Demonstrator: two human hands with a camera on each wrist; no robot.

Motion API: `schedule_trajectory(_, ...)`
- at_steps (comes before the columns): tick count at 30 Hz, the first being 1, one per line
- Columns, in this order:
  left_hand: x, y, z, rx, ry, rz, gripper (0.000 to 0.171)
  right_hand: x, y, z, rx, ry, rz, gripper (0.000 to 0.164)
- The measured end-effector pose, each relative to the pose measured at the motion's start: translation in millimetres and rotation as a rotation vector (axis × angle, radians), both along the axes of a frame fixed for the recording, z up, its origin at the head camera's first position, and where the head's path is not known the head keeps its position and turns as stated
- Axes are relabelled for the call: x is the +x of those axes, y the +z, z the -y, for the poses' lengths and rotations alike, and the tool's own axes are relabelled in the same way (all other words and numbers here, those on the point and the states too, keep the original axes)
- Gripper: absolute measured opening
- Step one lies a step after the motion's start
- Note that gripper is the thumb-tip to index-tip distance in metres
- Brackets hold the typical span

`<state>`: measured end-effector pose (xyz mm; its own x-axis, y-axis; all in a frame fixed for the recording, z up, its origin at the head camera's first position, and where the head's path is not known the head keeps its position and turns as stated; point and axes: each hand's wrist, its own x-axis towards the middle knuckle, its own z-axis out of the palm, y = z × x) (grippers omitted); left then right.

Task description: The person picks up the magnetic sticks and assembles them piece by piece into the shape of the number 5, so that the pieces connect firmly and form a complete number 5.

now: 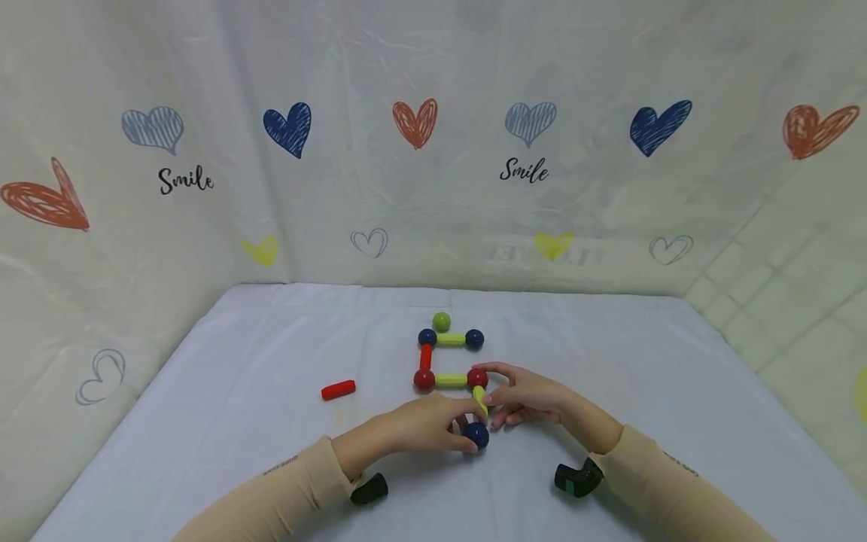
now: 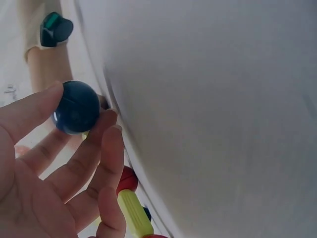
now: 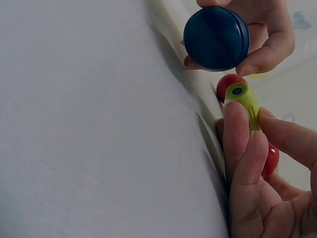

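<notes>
My left hand (image 1: pixel 430 424) pinches a dark blue ball (image 2: pixel 77 107) between thumb and fingertips, at the near end of a ball-and-rod figure. Opposite it, my right hand (image 1: pixel 531 395) pinches a yellow-green rod (image 3: pixel 251 106) whose dark-tipped end faces the ball. A small gap separates the two in the right wrist view. The rod's far end meets a red ball (image 1: pixel 477 377). From there another yellow-green rod (image 1: pixel 451 381) runs left to a second red ball (image 1: pixel 424 379). A red rod (image 1: pixel 426 356) rises from that to a blue ball (image 1: pixel 427 337).
At the figure's top, a yellow-green rod (image 1: pixel 451 339) joins another blue ball (image 1: pixel 474 339). Just behind sits a green ball (image 1: pixel 442 321). A loose red rod (image 1: pixel 339 389) lies to the left on the white cloth (image 1: pixel 271 354). Behind the table hangs a heart-patterned sheet (image 1: pixel 460 196).
</notes>
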<state>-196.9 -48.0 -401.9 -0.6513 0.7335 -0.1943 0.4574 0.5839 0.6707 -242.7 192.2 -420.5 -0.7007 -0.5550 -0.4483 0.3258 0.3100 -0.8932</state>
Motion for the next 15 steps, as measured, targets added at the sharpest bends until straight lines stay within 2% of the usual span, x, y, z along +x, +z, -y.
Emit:
schedule_trajectory(3, 1.3, 2.2, -2.7, -0.024, -0.01, -0.041, 0.037, -0.7, -0.6, -0.1, -0.007, -0.001, 0.003, 0.075)
schedule_trajectory(15, -1.6, 3.8, -7.2, -0.138, -0.166, -0.278, 0.044, 0.5, -0.8, 0.1, -0.015, -0.007, 0.007, 0.072)
